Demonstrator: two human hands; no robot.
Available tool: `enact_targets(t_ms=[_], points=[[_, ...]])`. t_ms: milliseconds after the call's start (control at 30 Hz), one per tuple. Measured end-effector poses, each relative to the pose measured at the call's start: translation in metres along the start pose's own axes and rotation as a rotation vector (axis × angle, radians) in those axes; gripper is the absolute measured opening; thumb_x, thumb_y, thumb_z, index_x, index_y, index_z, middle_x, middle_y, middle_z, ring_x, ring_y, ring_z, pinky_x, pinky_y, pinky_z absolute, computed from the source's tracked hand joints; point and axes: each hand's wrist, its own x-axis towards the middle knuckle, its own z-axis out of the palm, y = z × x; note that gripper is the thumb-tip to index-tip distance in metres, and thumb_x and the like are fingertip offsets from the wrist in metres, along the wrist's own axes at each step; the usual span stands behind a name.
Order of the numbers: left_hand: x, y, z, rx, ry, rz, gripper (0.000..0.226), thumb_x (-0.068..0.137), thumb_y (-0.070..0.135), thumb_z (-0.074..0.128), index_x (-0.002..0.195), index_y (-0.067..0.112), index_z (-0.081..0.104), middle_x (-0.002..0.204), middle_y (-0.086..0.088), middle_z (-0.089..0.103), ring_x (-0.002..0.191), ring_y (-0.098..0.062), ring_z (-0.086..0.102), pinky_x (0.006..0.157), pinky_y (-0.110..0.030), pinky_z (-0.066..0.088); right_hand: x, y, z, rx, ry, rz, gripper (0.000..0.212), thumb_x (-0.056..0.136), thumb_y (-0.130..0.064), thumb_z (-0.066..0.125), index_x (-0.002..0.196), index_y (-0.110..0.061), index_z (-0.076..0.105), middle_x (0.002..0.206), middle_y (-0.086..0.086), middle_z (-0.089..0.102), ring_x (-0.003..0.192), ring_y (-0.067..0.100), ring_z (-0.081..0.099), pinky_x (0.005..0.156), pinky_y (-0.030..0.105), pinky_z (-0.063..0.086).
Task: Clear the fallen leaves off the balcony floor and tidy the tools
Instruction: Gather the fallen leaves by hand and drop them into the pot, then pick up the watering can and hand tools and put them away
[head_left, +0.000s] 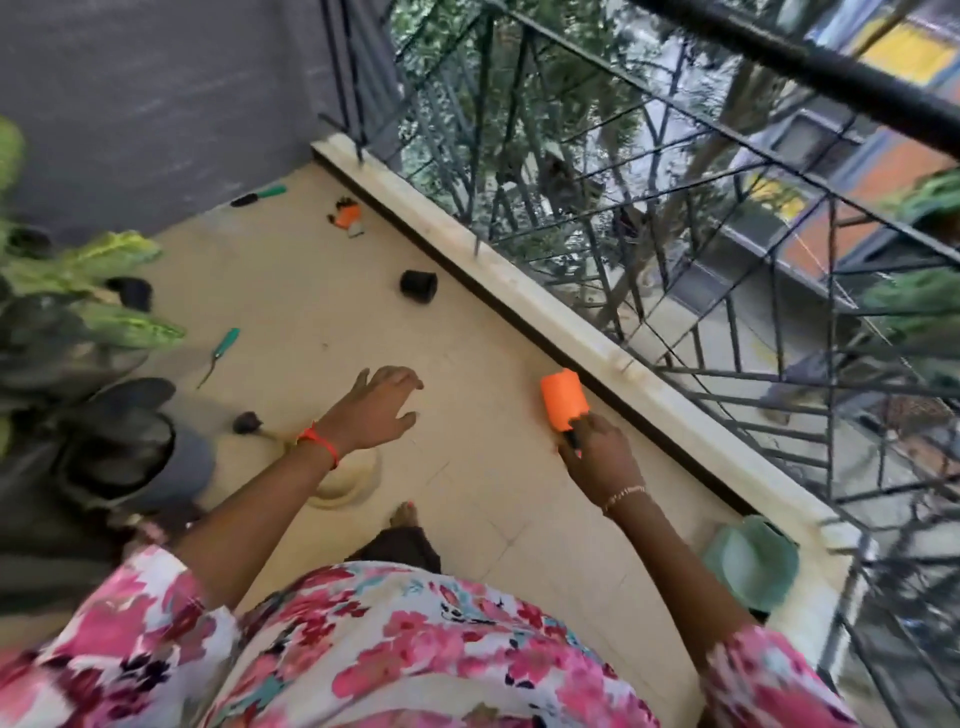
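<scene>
My right hand (597, 452) grips the dark handle of an orange tool (563, 400), held above the beige balcony floor (467, 478) close to the kerb. Over the middle of the floor my left hand (374, 408) hovers with its fingers spread and nothing in it. Tools lie scattered on the floor: a green-handled weeder (218, 356) at the left, a green-handled tool (260, 195) by the far wall, an orange and black glove (347, 215), a small black pot (418, 285) on its side, and a dark-headed tool (249, 423) under my left wrist. No fallen leaves are clear to see.
Potted plants (78, 312) and a grey pot (130, 462) crowd the left side. A beige saucer (343, 483) lies below my left forearm. A raised kerb (519, 291) with a black metal railing (675, 260) bounds the right. A green object (750, 561) sits by the kerb near me.
</scene>
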Motion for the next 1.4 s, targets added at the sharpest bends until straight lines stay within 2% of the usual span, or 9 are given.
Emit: enact_targets(t_ms=[167, 333, 433, 700, 867, 1000, 1133, 1267, 1400], points=[[0.028, -0.026, -0.01, -0.057, 0.036, -0.047, 0.045, 0.095, 0.027, 0.048, 0.137, 0.012, 0.038, 0.145, -0.003, 0.034, 0.138, -0.018, 0.024, 0.115, -0.043, 0.011, 0.081, -0.057, -0.006, -0.133, -0.037, -0.148, 0.041, 0.098, -0.036, 0.039, 0.126, -0.008, 0.049, 0.132, 0.011, 0.047, 0.124, 0.029, 0.04, 0.102, 0.037, 0.028], [0.07, -0.064, -0.03, -0.029, 0.043, -0.062, 0.047, 0.096, 0.028, 0.047, 0.139, 0.013, 0.036, 0.145, -0.002, 0.034, 0.138, -0.018, 0.023, 0.115, -0.045, 0.008, 0.157, -0.098, -0.014, -0.173, 0.012, -0.224, 0.042, 0.098, -0.038, 0.037, 0.125, -0.009, 0.049, 0.132, 0.008, 0.047, 0.128, 0.026, 0.036, 0.105, 0.038, 0.025], [0.087, -0.088, -0.04, -0.024, 0.064, -0.094, 0.048, 0.094, 0.028, 0.049, 0.138, 0.013, 0.036, 0.144, -0.003, 0.034, 0.139, -0.019, 0.023, 0.116, -0.046, 0.008, 0.192, -0.119, -0.017, -0.176, -0.029, -0.251, 0.042, 0.098, -0.037, 0.037, 0.127, -0.008, 0.048, 0.131, 0.009, 0.046, 0.129, 0.026, 0.034, 0.105, 0.038, 0.023], [0.111, -0.151, -0.052, -0.017, 0.083, -0.255, 0.052, 0.094, 0.032, 0.048, 0.14, 0.012, 0.034, 0.146, -0.004, 0.032, 0.141, -0.021, 0.019, 0.114, -0.046, 0.009, 0.282, -0.186, -0.002, -0.231, -0.254, -0.431, 0.047, 0.099, -0.038, 0.032, 0.135, -0.008, 0.04, 0.147, 0.011, 0.031, 0.14, 0.025, 0.019, 0.114, 0.046, 0.011], [0.117, -0.187, -0.03, -0.1, 0.014, -0.503, 0.055, 0.091, 0.031, 0.051, 0.139, 0.01, 0.035, 0.145, -0.008, 0.034, 0.139, -0.026, 0.023, 0.113, -0.048, 0.012, 0.341, -0.213, 0.037, -0.272, -0.441, -0.608, 0.048, 0.1, -0.036, 0.032, 0.136, -0.006, 0.039, 0.147, 0.012, 0.031, 0.14, 0.026, 0.019, 0.114, 0.047, 0.009], [0.128, -0.206, 0.013, -0.23, 0.013, -0.69, 0.054, 0.091, 0.028, 0.053, 0.139, 0.009, 0.037, 0.145, -0.01, 0.035, 0.139, -0.027, 0.023, 0.114, -0.047, 0.01, 0.378, -0.225, 0.094, -0.342, -0.567, -0.732, 0.048, 0.099, -0.036, 0.031, 0.137, -0.006, 0.038, 0.147, 0.011, 0.029, 0.14, 0.024, 0.019, 0.113, 0.046, 0.009], [0.145, -0.226, 0.099, -0.327, -0.017, -0.853, 0.056, 0.087, 0.031, 0.052, 0.135, 0.004, 0.043, 0.142, -0.014, 0.04, 0.138, -0.03, 0.027, 0.112, -0.05, 0.012, 0.399, -0.218, 0.187, -0.455, -0.756, -0.82, 0.05, 0.099, -0.036, 0.032, 0.138, -0.005, 0.033, 0.148, 0.013, 0.026, 0.139, 0.027, 0.02, 0.113, 0.051, 0.013], [0.157, -0.244, 0.194, -0.499, -0.166, -1.002, 0.059, 0.09, 0.03, 0.055, 0.14, 0.007, 0.034, 0.147, -0.013, 0.03, 0.139, -0.028, 0.022, 0.112, -0.049, 0.014, 0.409, -0.196, 0.284, -0.48, -0.894, -0.788, 0.05, 0.098, -0.036, 0.035, 0.138, -0.005, 0.032, 0.145, 0.014, 0.027, 0.134, 0.03, 0.028, 0.109, 0.051, 0.025], [0.168, -0.276, 0.282, -0.675, -0.097, -1.161, 0.058, 0.089, 0.026, 0.059, 0.138, 0.007, 0.035, 0.142, -0.012, 0.034, 0.134, -0.03, 0.029, 0.108, -0.049, 0.024, 0.42, -0.178, 0.378, -0.534, -0.951, -0.725, 0.051, 0.097, -0.037, 0.039, 0.136, -0.006, 0.032, 0.14, 0.015, 0.03, 0.127, 0.032, 0.035, 0.1, 0.05, 0.036]])
